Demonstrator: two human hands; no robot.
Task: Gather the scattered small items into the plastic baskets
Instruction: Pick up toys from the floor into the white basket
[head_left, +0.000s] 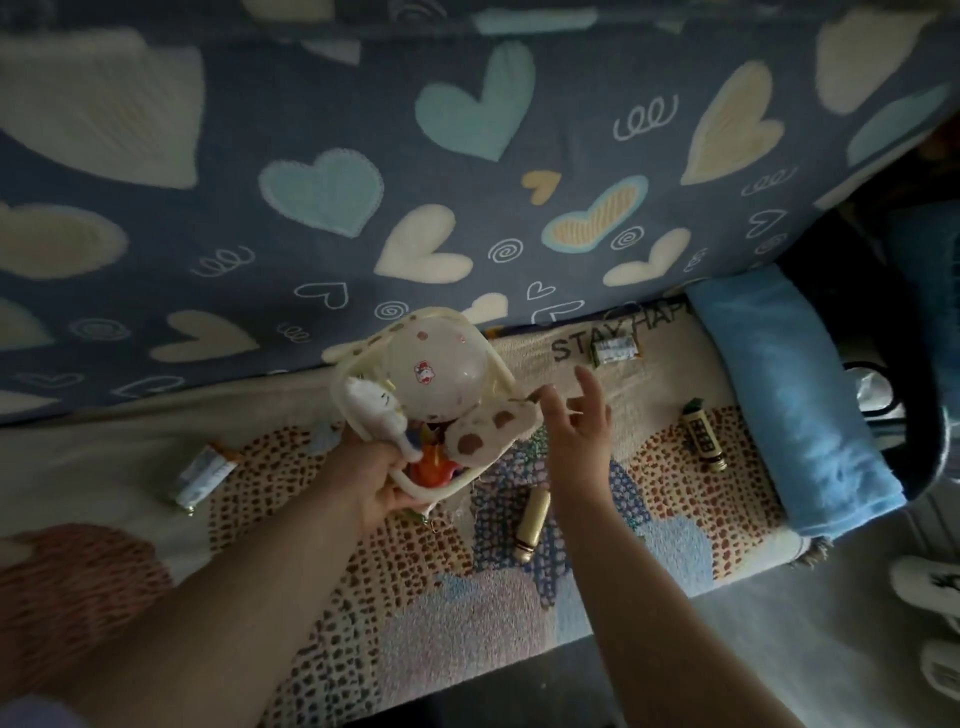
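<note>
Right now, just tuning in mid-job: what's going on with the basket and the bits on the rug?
The person's left hand holds the cream plastic basket by its near rim, over the patterned rug. The basket is heaped with a pale round ball, a spotted plush and an orange toy. The right hand is open and empty beside it. Loose on the rug: a gold cylinder, a dark yellow-labelled tube, a small green-white packet and a white tube.

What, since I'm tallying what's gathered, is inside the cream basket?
The basket holds a pale round ball, a white plush toy, a brown-spotted plush piece and an orange-red item beneath them. Whatever lies deeper is covered by these.
</note>
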